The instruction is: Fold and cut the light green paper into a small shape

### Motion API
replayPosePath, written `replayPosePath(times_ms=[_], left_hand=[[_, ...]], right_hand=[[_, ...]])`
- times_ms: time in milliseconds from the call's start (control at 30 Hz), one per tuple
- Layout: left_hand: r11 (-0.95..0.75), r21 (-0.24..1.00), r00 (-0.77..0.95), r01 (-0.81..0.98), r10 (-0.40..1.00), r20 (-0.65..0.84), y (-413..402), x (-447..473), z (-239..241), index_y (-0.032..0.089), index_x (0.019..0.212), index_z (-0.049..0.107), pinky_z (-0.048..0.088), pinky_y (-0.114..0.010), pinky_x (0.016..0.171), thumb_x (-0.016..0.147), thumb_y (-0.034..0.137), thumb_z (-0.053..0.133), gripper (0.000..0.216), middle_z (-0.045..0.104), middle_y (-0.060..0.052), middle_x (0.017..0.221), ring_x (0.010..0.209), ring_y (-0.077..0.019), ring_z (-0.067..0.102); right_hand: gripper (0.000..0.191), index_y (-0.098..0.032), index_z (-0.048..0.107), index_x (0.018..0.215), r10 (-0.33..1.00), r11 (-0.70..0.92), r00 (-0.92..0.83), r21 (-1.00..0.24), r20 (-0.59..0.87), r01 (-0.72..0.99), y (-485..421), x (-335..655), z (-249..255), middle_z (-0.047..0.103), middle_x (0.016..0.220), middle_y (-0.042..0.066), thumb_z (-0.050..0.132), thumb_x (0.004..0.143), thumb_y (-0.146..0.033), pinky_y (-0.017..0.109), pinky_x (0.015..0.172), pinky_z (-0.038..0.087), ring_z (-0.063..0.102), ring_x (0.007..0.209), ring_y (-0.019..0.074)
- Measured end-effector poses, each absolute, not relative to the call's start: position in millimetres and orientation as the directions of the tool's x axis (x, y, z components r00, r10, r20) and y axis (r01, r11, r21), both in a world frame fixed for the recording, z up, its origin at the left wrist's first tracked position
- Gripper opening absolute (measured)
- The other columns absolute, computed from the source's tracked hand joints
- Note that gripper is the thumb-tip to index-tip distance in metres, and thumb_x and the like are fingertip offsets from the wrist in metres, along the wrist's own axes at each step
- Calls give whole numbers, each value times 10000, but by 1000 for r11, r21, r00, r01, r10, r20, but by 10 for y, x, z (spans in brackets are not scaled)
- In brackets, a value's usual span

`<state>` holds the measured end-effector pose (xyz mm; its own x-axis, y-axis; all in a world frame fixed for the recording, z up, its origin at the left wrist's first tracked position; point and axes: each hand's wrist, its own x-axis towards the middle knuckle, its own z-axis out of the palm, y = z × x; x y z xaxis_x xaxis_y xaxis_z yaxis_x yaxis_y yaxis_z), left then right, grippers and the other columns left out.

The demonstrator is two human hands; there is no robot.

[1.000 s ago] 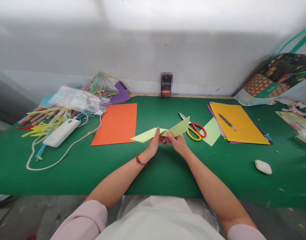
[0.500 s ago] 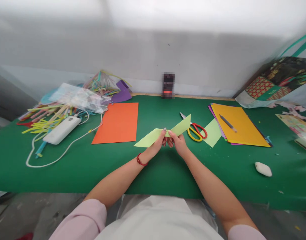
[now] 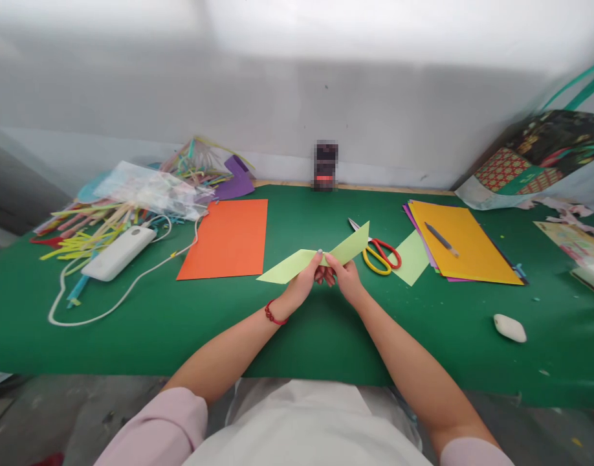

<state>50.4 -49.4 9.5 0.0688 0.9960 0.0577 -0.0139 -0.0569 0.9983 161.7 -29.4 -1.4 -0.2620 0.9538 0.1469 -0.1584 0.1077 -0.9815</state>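
Observation:
A light green sheet of paper (image 3: 349, 246) is raised above the table, pinched at its middle by both hands. Its two halves slant off to the left and to the right. My left hand (image 3: 304, 278) is closed on it with the thumb on top, just left of the middle. Close beside it, my right hand (image 3: 346, 279) grips the same paper, thumb also on top; the fingers of both hands curl underneath and are partly hidden. Right of the paper lie scissors (image 3: 376, 261) with red and yellow handles, next to another light green piece (image 3: 412, 257).
An orange sheet (image 3: 226, 239) lies on the green table (image 3: 142, 343). Farther left are a white power bank (image 3: 120, 252) with its cable and a heap of paper strips (image 3: 90, 223). At right are stacked coloured sheets (image 3: 472, 243) with a pen (image 3: 441, 239), a white case (image 3: 510, 328) and a bag (image 3: 525, 168).
Both hands keep their hold on the green paper with almost no movement. The whole view has shifted very slightly.

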Motion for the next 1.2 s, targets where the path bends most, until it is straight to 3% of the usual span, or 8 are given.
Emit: replayPosePath(times_ms=[300,500,733,967,1200], left_hand=[[-60,997,137,39,989,54,-435,435,83,208,415,355,403,-245,509,866,606,398,604,364,40,371,385,-88,426],[-66,996,193,59,980,54,-417,426,120,212,411,370,390,-245,491,847,641,372,611,361,41,362,376,-83,401],[-79,994,196,73,979,64,-436,421,125,211,392,357,398,-248,501,834,654,364,626,364,36,361,389,-87,421],[-66,998,188,-5,980,66,-438,423,71,203,442,425,427,-254,524,858,609,343,587,440,22,410,428,-102,466],[-71,997,198,43,978,61,-420,459,58,202,445,438,444,-263,532,750,694,468,579,462,22,406,441,-112,477]], right_hand=[[480,-197,484,439,947,66,-298,-982,118,-178,-296,1617,-55,433,334,-29,575,785,-517,257,403,352,415,334,99],[459,-189,474,479,924,-41,-380,-979,39,-200,-297,1657,-63,438,362,-32,565,782,-522,230,347,196,418,343,92],[492,-196,435,429,917,-24,-394,-973,70,-229,-300,1656,-40,387,343,-43,560,795,-501,243,372,200,388,330,85],[524,-210,420,389,912,52,-392,-982,121,-181,-291,1676,-19,354,324,-43,546,817,-486,262,403,311,375,329,92],[552,-216,391,367,938,54,-329,-984,108,-169,-269,1697,-14,329,306,-41,573,802,-502,265,374,296,338,311,88]])
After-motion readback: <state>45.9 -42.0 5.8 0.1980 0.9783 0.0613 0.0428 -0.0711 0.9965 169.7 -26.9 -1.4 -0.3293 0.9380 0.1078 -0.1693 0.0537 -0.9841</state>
